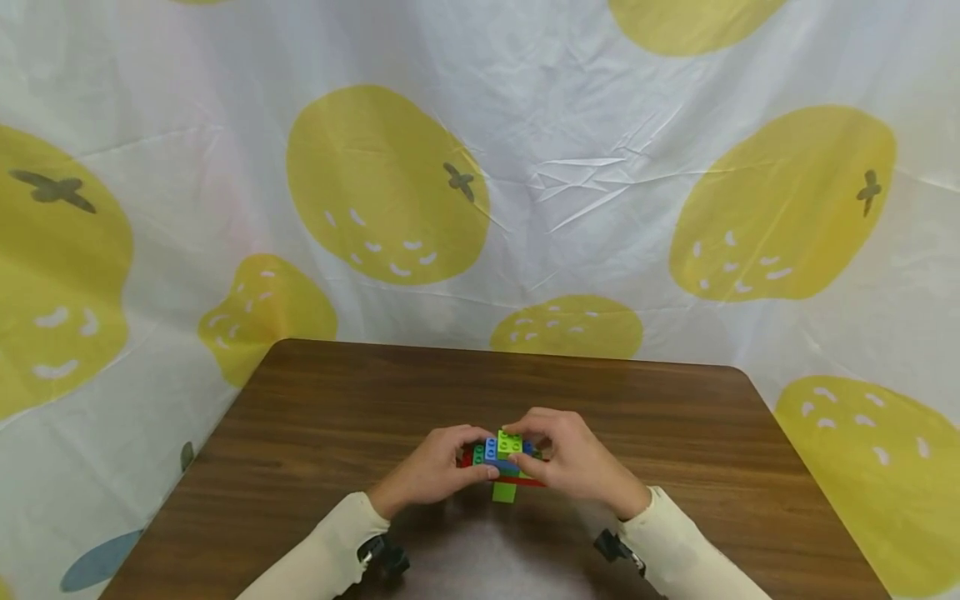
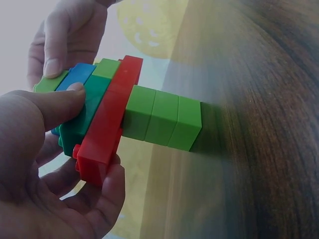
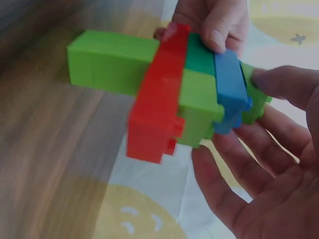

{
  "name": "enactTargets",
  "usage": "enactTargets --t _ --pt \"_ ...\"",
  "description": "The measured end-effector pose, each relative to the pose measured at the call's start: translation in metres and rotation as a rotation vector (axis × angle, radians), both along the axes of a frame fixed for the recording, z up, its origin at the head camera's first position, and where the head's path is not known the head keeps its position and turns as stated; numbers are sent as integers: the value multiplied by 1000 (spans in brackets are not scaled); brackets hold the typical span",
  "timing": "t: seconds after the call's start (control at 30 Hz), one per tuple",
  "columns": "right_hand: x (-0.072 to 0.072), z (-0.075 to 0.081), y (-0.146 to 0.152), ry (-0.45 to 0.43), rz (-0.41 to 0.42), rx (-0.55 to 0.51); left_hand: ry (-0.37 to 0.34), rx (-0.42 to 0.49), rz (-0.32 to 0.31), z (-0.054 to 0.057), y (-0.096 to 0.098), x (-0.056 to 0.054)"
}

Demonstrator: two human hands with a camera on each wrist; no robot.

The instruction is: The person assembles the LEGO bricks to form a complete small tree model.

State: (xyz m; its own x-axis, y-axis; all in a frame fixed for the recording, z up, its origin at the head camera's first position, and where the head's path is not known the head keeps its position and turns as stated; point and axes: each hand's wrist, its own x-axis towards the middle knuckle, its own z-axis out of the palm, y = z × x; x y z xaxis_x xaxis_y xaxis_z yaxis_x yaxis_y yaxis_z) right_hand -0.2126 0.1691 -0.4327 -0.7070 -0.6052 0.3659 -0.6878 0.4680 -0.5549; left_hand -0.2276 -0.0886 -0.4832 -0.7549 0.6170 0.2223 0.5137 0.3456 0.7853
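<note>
A toy building-brick model stands in the middle, both hands on it. Its stem is a column of light green bricks (image 2: 164,117), with a long red brick (image 2: 107,119) across it. Above the red lie a dark green brick (image 2: 88,112) and a light green one (image 3: 197,99), then a blue layer (image 3: 230,82). On top sits a light green brick (image 1: 510,443). My left hand (image 1: 442,467) grips the model's left side, thumb against the dark green and blue bricks, fingers curled beneath. My right hand (image 1: 573,454) pinches the top light green brick between thumb and fingers.
The model and hands are over a dark wooden table (image 1: 337,383) with rounded far corners. Behind it hangs a white cloth (image 1: 570,217) printed with yellow fruit. Small black devices (image 1: 386,554) are worn at the wrists, over light sleeves (image 1: 326,542).
</note>
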Motion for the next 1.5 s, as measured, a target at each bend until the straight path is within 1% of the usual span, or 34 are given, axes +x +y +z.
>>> enactTargets --t 0.1,0.27,0.37,0.47,0.6,0.7,0.8,0.93,1.03,1.1,1.27,1.37,1.5 --pt "0 3 0 37 -7 55 2 0 3 1 0 0" --pt "1 9 -3 101 -46 169 6 -6 6 1 0 0" --pt "3 11 -5 129 -67 220 6 -5 4 1 0 1" --pt "5 11 -6 140 -83 249 0 -9 5 1 1 1" --pt "4 12 -6 118 -89 262 -7 -17 15 1 1 2" --pt "2 11 -6 74 -83 253 -10 -20 17 1 1 2" --pt "0 9 -3 11 -55 222 -14 -24 15 1 1 2" --pt "-4 0 3 -74 11 149 -20 -28 18 2 1 2" --pt "-5 -5 8 -123 61 84 -21 -32 28 3 2 2" --pt "-4 -7 12 -152 79 57 -26 -35 39 3 2 3" --pt "-3 -11 22 -181 71 38 -31 -41 68 4 0 5" --pt "-1 -16 28 -190 58 26 -34 -26 73 2 -3 5" --pt "1 -25 32 -206 39 22 -70 -3 86 1 -7 6"
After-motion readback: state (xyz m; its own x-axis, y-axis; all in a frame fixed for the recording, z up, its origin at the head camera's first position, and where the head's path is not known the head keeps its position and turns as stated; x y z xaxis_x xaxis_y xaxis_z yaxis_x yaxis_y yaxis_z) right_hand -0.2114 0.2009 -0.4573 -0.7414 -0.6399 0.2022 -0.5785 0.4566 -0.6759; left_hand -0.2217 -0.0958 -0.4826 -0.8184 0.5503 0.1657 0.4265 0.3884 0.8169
